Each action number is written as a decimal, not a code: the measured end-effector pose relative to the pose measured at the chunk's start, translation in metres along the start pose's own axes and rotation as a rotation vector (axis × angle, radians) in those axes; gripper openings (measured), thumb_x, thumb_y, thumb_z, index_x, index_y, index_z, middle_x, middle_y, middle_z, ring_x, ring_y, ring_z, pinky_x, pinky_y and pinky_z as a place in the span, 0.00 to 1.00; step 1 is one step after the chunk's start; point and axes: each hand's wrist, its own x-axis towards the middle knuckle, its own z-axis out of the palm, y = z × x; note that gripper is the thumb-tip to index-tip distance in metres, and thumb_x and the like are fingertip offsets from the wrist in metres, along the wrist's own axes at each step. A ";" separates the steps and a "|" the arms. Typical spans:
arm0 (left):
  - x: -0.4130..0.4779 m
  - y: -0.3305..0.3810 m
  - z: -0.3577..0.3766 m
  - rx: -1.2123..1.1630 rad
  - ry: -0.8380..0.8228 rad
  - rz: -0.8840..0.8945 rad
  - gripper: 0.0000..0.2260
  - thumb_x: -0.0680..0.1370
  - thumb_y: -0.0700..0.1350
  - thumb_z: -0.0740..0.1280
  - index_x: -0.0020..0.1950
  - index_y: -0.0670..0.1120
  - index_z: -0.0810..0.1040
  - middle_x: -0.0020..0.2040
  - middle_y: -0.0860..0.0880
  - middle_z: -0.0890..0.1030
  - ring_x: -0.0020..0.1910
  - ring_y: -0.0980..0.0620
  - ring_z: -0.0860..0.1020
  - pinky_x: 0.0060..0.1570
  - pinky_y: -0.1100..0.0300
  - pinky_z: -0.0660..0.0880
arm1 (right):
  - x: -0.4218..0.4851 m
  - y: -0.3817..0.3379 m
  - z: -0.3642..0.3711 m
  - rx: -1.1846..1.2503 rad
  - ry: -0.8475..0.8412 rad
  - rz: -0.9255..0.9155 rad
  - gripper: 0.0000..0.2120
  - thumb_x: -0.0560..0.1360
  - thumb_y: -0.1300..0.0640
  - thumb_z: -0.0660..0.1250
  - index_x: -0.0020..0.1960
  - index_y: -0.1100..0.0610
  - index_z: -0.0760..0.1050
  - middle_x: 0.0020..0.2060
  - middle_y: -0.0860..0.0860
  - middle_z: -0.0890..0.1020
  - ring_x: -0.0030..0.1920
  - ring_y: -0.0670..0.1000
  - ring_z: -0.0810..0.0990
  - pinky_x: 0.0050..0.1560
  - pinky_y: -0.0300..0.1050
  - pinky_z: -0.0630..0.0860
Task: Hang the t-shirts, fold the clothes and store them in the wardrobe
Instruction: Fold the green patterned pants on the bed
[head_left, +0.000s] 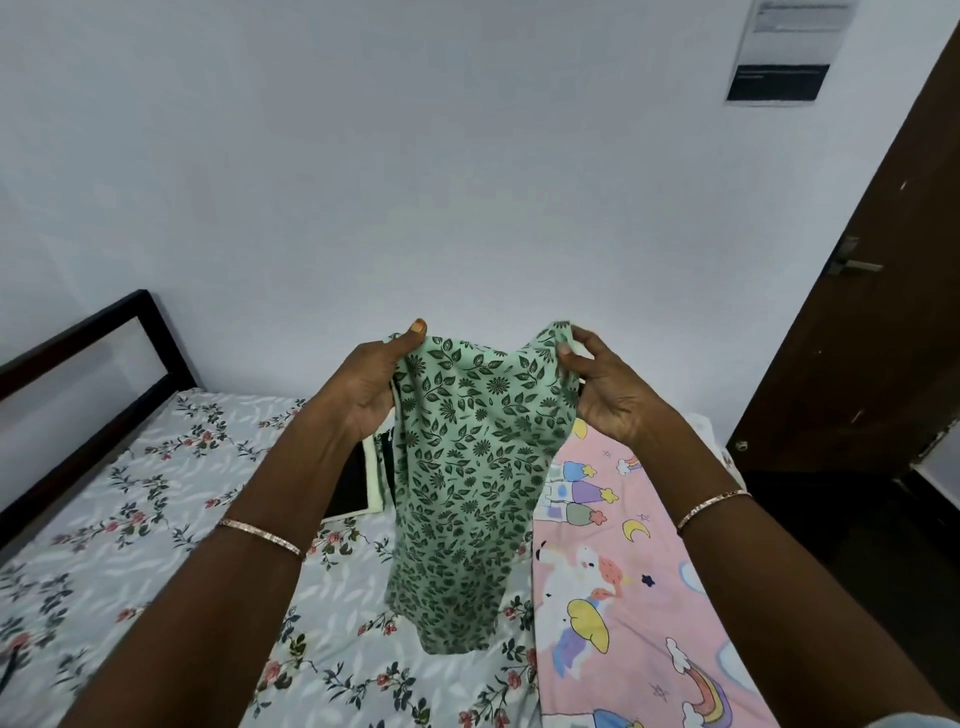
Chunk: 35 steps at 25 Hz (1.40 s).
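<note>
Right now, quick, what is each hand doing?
Left hand: closed on one top corner of the green leaf-print garment, holding it up.
Right hand: pinching the other top corner of the same garment.

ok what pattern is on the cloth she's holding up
Light green garment printed with dark green leaves and flowers, seen in the head view.

Free air over the floral bedsheet (130, 519) at left, as far as the black bed frame (78, 332). In the centre, blocked by the green garment (467, 493) hanging low over the bed. Behind it, a dark and cream item (356, 483) lying. At right, flat pink cloth (623, 597), then the brown door (857, 338) close by.
</note>
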 end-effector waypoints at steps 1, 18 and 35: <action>-0.001 0.000 0.002 -0.023 -0.007 0.005 0.16 0.75 0.52 0.72 0.53 0.40 0.82 0.53 0.41 0.85 0.54 0.42 0.84 0.57 0.48 0.77 | 0.000 0.007 0.000 -0.014 0.024 0.046 0.16 0.77 0.62 0.70 0.64 0.58 0.76 0.43 0.53 0.84 0.42 0.50 0.82 0.45 0.50 0.83; -0.003 0.011 0.015 -0.061 0.133 0.024 0.16 0.79 0.56 0.67 0.49 0.44 0.81 0.46 0.43 0.86 0.43 0.45 0.85 0.42 0.52 0.80 | -0.015 0.097 0.034 -0.158 -0.056 0.198 0.23 0.74 0.51 0.72 0.64 0.59 0.72 0.55 0.59 0.81 0.52 0.59 0.81 0.45 0.54 0.81; -0.012 0.022 -0.002 -0.507 -0.127 -0.208 0.22 0.80 0.56 0.64 0.60 0.38 0.78 0.53 0.36 0.84 0.47 0.38 0.85 0.39 0.40 0.82 | -0.033 0.096 0.058 0.126 -0.289 0.379 0.40 0.72 0.35 0.69 0.73 0.62 0.71 0.68 0.61 0.76 0.70 0.62 0.73 0.73 0.60 0.67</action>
